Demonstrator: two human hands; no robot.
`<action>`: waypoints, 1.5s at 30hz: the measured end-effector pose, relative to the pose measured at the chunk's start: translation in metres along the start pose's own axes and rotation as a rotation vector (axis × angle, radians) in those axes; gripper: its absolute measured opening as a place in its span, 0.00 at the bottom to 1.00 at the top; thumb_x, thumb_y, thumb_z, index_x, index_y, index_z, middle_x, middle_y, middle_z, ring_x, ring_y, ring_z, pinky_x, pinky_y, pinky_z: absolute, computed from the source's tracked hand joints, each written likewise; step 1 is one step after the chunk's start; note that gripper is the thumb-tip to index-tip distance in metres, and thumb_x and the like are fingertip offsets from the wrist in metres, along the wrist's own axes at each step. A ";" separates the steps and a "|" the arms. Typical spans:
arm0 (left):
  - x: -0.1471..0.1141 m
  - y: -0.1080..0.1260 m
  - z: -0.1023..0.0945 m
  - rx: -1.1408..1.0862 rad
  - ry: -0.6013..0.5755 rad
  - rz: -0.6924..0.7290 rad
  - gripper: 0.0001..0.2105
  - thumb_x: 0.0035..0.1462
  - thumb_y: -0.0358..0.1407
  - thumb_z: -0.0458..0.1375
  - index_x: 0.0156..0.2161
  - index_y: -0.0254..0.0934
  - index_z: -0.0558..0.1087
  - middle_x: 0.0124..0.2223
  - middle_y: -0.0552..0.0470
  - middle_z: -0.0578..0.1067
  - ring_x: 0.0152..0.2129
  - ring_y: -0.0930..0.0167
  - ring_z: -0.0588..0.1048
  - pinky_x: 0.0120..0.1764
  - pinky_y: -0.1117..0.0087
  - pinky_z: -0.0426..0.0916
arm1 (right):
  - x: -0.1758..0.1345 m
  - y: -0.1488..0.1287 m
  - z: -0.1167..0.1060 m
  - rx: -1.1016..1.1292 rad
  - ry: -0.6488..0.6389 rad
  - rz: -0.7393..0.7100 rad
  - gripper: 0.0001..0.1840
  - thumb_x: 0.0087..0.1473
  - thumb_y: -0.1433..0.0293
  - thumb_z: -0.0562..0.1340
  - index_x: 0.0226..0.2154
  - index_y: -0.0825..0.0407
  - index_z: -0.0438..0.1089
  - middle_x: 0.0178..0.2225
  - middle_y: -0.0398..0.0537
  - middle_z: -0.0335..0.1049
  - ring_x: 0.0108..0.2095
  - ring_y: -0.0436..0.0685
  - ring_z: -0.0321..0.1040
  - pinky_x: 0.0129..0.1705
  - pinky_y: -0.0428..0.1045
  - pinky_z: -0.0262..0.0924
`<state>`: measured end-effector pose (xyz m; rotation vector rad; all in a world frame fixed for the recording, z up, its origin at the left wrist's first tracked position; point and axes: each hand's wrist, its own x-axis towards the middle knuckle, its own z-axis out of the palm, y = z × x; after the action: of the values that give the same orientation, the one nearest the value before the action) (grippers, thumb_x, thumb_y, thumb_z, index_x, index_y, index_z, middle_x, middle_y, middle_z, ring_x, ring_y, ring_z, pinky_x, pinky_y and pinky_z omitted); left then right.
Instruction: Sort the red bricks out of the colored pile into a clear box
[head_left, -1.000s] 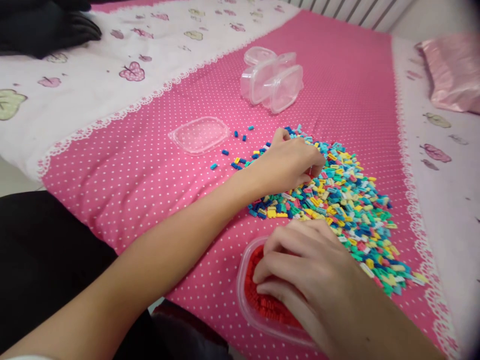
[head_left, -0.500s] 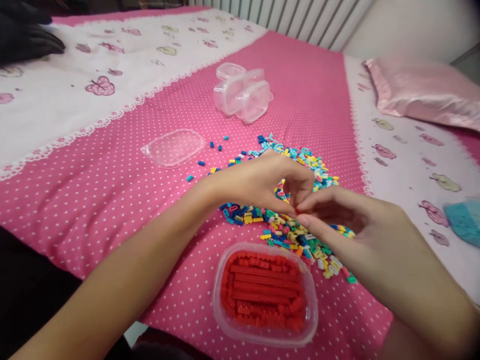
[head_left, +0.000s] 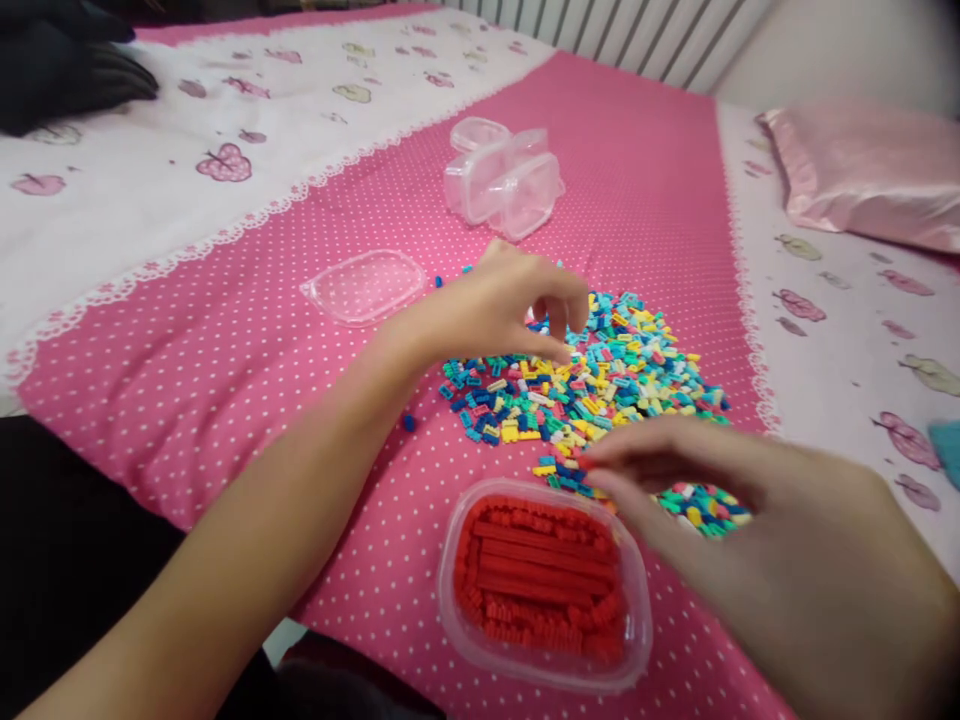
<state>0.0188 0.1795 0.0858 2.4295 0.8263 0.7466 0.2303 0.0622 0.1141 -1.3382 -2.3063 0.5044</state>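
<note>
My right hand (head_left: 720,510) pinches a small red building brick (head_left: 586,462) between thumb and forefinger, above the near edge of the brick pile. My left hand (head_left: 517,305) hovers over the far left part of the pile, fingers curved and thumb apart, with nothing visible in it. The pile of small bricks (head_left: 622,370) is yellow, blue, green, turquoise, white and pink. Nearer to me, left of my right hand, stands a clear plastic container (head_left: 448,600) with red bricks (head_left: 540,570) packed inside, some joined in long rows.
A clear lid (head_left: 367,285) lies left of the pile. Several clear containers (head_left: 502,180) are grouped farther back. A pink pillow (head_left: 862,180) rests at the right, and a black glove-like item (head_left: 82,80) at the far left. Pink dotted bedding (head_left: 240,330) lies underneath.
My hands have separated: the left has moved back and to the left, over the pile. The right has drawn slightly nearer, keeping the red brick. The view has shifted a little.
</note>
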 end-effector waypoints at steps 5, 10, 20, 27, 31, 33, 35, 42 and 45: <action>-0.001 -0.004 0.002 0.109 0.083 -0.033 0.07 0.59 0.39 0.61 0.39 0.38 0.78 0.38 0.49 0.81 0.37 0.67 0.78 0.46 0.62 0.62 | -0.016 -0.032 0.027 -0.030 -0.178 -0.183 0.12 0.55 0.78 0.59 0.30 0.44 0.73 0.29 0.39 0.77 0.28 0.54 0.75 0.29 0.47 0.66; 0.000 -0.002 0.011 0.150 0.021 -0.026 0.06 0.61 0.39 0.60 0.41 0.41 0.77 0.40 0.50 0.82 0.39 0.65 0.78 0.52 0.56 0.57 | -0.021 -0.027 0.040 -0.085 -0.191 -0.240 0.13 0.57 0.78 0.56 0.33 0.45 0.73 0.30 0.43 0.77 0.28 0.56 0.73 0.28 0.49 0.64; -0.001 -0.005 0.012 0.160 0.083 0.003 0.04 0.60 0.37 0.62 0.39 0.40 0.77 0.37 0.54 0.81 0.38 0.66 0.77 0.52 0.55 0.53 | -0.020 -0.025 0.039 -0.158 -0.191 -0.319 0.15 0.57 0.80 0.56 0.35 0.46 0.74 0.33 0.45 0.78 0.31 0.57 0.73 0.30 0.50 0.65; -0.001 -0.004 0.012 0.179 0.084 0.023 0.03 0.61 0.36 0.62 0.39 0.40 0.77 0.38 0.54 0.81 0.38 0.65 0.78 0.51 0.56 0.54 | -0.018 -0.029 0.040 -0.146 -0.164 -0.315 0.15 0.59 0.79 0.54 0.35 0.46 0.73 0.33 0.44 0.78 0.31 0.57 0.74 0.30 0.51 0.65; -0.002 -0.003 0.012 0.185 0.075 0.017 0.03 0.61 0.35 0.62 0.39 0.39 0.76 0.38 0.54 0.81 0.39 0.66 0.77 0.51 0.57 0.54 | -0.019 -0.029 0.038 -0.150 -0.166 -0.329 0.14 0.59 0.79 0.55 0.34 0.46 0.72 0.30 0.43 0.77 0.30 0.57 0.73 0.31 0.50 0.64; -0.002 -0.002 0.011 0.183 0.077 0.020 0.03 0.60 0.35 0.62 0.38 0.39 0.76 0.38 0.54 0.81 0.38 0.67 0.77 0.50 0.57 0.53 | -0.020 -0.029 0.037 -0.161 -0.161 -0.343 0.14 0.58 0.79 0.54 0.34 0.46 0.72 0.30 0.43 0.77 0.28 0.56 0.72 0.31 0.50 0.64; -0.002 -0.002 0.011 0.181 0.077 0.016 0.02 0.60 0.34 0.62 0.38 0.39 0.76 0.38 0.54 0.81 0.39 0.67 0.77 0.50 0.57 0.53 | -0.020 -0.027 0.036 -0.168 -0.158 -0.355 0.15 0.59 0.78 0.54 0.34 0.46 0.72 0.30 0.43 0.77 0.28 0.56 0.72 0.30 0.50 0.62; -0.001 -0.001 0.012 0.201 0.074 -0.003 0.02 0.60 0.34 0.63 0.38 0.39 0.76 0.38 0.56 0.81 0.38 0.68 0.76 0.50 0.57 0.51 | -0.014 -0.030 0.036 -0.146 -0.125 -0.423 0.17 0.63 0.78 0.50 0.32 0.46 0.70 0.26 0.42 0.74 0.27 0.55 0.70 0.31 0.51 0.59; -0.001 -0.001 0.012 0.208 0.074 -0.005 0.03 0.59 0.34 0.63 0.39 0.39 0.76 0.38 0.56 0.81 0.39 0.67 0.76 0.50 0.57 0.51 | -0.013 -0.032 0.037 -0.141 -0.134 -0.419 0.18 0.63 0.79 0.50 0.31 0.47 0.71 0.27 0.42 0.75 0.27 0.54 0.70 0.32 0.51 0.59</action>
<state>0.0248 0.1762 0.0761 2.5938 0.9821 0.7871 0.1934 0.0316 0.0969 -0.8576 -2.6790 0.3060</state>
